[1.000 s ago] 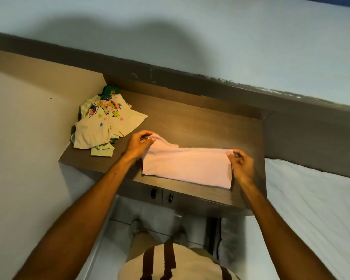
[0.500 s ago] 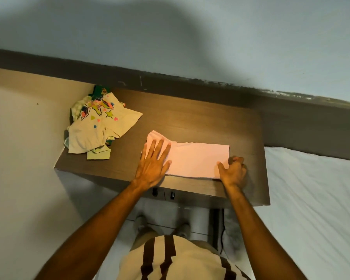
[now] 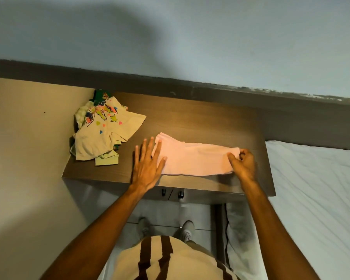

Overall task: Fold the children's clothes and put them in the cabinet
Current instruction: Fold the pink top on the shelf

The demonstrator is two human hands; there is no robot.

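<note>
Near the tabletop's (image 3: 200, 118) front edge, a pink garment (image 3: 194, 160) is lying folded flat. Left hand (image 3: 148, 164) is pressing its left end, fingers spread. Right hand (image 3: 241, 162) is pinching its right end, lifting it slightly. Unfolded pile (image 3: 101, 128) is sitting at the back-left corner.

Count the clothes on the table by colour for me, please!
Pink: 1, the folded pink cotton garment under both hands.
Cream with cartoon print: 1, the crumpled cream printed top.
Pale green: 1, the light green piece peeking out below it.
Dark green: 1, the dark green printed cloth behind the pile.
Total: 4 that I can tell apart.
</note>
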